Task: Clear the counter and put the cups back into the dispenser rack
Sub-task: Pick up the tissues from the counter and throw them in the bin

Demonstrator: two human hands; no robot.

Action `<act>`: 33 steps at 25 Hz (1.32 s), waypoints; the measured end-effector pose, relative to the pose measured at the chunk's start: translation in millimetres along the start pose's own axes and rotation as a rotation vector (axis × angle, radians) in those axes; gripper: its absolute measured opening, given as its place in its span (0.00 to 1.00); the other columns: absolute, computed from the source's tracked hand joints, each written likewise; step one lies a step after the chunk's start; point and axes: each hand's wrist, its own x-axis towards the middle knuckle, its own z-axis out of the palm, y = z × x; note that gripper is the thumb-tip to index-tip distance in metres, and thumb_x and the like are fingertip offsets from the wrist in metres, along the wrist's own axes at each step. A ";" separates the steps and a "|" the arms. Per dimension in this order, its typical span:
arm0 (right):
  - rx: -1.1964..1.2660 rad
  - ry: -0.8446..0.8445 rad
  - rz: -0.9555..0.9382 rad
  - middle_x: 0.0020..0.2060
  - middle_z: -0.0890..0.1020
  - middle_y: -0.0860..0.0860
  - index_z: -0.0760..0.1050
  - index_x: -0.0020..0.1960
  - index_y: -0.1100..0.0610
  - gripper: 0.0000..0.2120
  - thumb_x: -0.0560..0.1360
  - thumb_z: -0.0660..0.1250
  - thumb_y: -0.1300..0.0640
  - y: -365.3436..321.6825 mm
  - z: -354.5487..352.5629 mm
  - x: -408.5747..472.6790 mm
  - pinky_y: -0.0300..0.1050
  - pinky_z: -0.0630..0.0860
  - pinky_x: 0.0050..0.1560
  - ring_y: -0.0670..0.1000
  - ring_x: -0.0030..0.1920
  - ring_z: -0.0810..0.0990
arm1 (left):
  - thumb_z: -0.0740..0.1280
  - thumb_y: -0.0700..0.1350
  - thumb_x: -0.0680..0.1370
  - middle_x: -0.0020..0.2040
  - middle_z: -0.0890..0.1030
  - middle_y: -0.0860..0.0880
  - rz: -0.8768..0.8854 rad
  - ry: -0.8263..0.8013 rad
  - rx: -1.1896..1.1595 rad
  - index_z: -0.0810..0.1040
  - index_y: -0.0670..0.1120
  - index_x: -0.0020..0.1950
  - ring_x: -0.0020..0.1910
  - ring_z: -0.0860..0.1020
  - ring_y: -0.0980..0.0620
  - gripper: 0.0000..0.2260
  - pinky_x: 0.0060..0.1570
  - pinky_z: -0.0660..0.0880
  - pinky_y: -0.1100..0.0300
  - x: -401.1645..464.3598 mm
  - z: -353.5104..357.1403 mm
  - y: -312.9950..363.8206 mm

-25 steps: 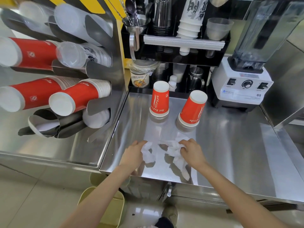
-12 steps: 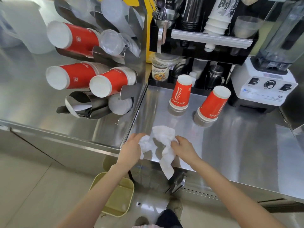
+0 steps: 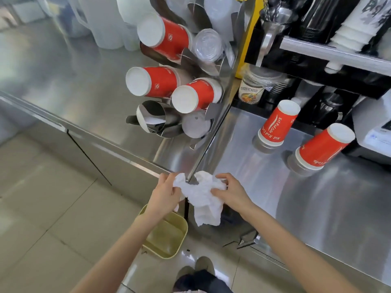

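Two red paper cups stand upside down on the steel counter: one near the back, the other to its right. A crumpled white paper towel hangs off the counter's front left corner, held from both sides by my left hand and my right hand. The dispenser rack on the steel wall at the left holds stacks of red cups and clear lids. One lower tube looks nearly empty.
A yellow-green bin sits on the floor just below my hands. A black shelf with cups, a jar and utensils lines the counter's back. A white blender base stands at the far right. White pitchers stand at top left.
Both hands have gathered the paper towel and pulled it from the middle of the counter to the front left corner, over the edge above the bin. My view swung left and down.
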 end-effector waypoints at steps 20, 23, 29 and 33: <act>-0.333 -0.464 -0.158 0.44 0.77 0.53 0.76 0.49 0.58 0.10 0.77 0.55 0.61 -4.5 95.5 40.9 0.36 0.71 0.38 0.50 0.44 0.75 | 0.54 0.31 0.72 0.45 0.77 0.46 -0.365 0.313 -0.262 0.76 0.44 0.50 0.45 0.75 0.44 0.15 0.41 0.69 0.60 -60.1 -3.3 -90.2; -0.368 -0.461 -0.145 0.43 0.78 0.54 0.73 0.47 0.56 0.10 0.76 0.54 0.62 6.0 112.6 47.1 0.40 0.73 0.40 0.49 0.41 0.76 | 0.56 0.31 0.73 0.44 0.74 0.47 -0.434 0.358 -0.280 0.77 0.41 0.48 0.43 0.73 0.47 0.13 0.38 0.66 0.63 -64.3 -0.2 -101.7; -0.418 -0.506 -0.060 0.47 0.77 0.54 0.71 0.57 0.60 0.12 0.77 0.54 0.58 26.3 151.7 63.6 0.45 0.72 0.48 0.52 0.47 0.75 | 0.54 0.39 0.77 0.54 0.70 0.46 -0.610 0.299 -0.369 0.72 0.42 0.61 0.49 0.70 0.50 0.14 0.48 0.65 0.60 -57.7 14.6 -133.4; -0.521 -0.528 -0.049 0.51 0.80 0.56 0.72 0.56 0.58 0.12 0.78 0.54 0.55 56.9 181.6 91.5 0.40 0.71 0.43 0.50 0.46 0.74 | 0.53 0.44 0.79 0.54 0.70 0.47 -0.724 0.222 -0.472 0.71 0.42 0.60 0.50 0.69 0.50 0.14 0.49 0.65 0.59 -36.5 41.1 -168.5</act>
